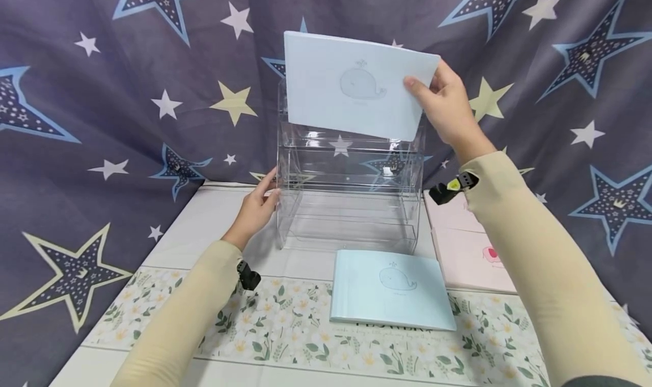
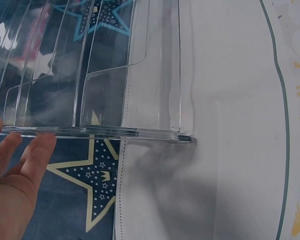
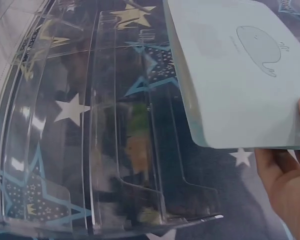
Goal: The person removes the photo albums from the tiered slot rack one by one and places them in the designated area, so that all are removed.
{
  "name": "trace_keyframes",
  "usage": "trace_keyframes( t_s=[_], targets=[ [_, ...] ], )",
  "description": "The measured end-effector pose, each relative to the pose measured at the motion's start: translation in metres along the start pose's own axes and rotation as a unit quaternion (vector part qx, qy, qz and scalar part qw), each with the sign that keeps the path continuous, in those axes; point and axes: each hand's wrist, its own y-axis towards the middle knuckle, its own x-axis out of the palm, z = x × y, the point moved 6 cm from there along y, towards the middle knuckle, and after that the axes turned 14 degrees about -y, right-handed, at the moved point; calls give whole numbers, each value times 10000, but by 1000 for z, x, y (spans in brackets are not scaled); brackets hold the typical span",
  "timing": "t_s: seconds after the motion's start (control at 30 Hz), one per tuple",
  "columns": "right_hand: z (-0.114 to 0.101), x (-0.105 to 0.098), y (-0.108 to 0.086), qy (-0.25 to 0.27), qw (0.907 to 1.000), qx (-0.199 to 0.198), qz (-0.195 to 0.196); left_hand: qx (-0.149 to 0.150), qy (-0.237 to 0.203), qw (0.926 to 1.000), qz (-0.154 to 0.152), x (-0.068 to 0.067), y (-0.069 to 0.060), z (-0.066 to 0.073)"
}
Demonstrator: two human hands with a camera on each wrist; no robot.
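My right hand pinches the right edge of a pale blue booklet with a whale drawing, thumb on its front. The booklet is raised at the top of a clear tiered plastic rack, covering its upper part. In the right wrist view the booklet tilts beside the rack's clear tiers. With fingers extended, my left hand touches the rack's left side panel; the left wrist view shows those fingertips at the panel's edge. Another pale blue whale booklet lies before the rack.
Pink booklets, one with a red elephant, lie right of the rack, partly behind my right sleeve. A white table covering with a floral band runs under everything. A dark star-patterned curtain hangs close behind and at the sides.
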Motion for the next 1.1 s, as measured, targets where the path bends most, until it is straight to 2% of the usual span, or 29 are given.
trace_keyframes(
  t_s=[0.23, 0.37, 0.47, 0.77, 0.9, 1.1],
  targets=[
    [0, -13, -19, 598, 9981, -51, -119, 71, 10, 10000, -6, -1, 1, -1],
    [7, -16, -34, 374, 9986, 8, -387, 7, 30, 10000, 15, 0, 1, -2],
    [12, -16, -47, -65, 9983, 89, -566, -35, 63, 10000, 28, 0, 0, -2],
    [28, -10, -79, -347, 9936, 590, -897, -6, 119, 9999, 20, -2, 0, -1],
    [41, -1, -95, -87, 9900, 947, -1038, 61, 79, 9999, -9, -2, -1, 0],
    [60, 19, -127, 141, 9783, 1434, -1490, 153, 72, 9998, -77, -3, 1, -1]
  ],
)
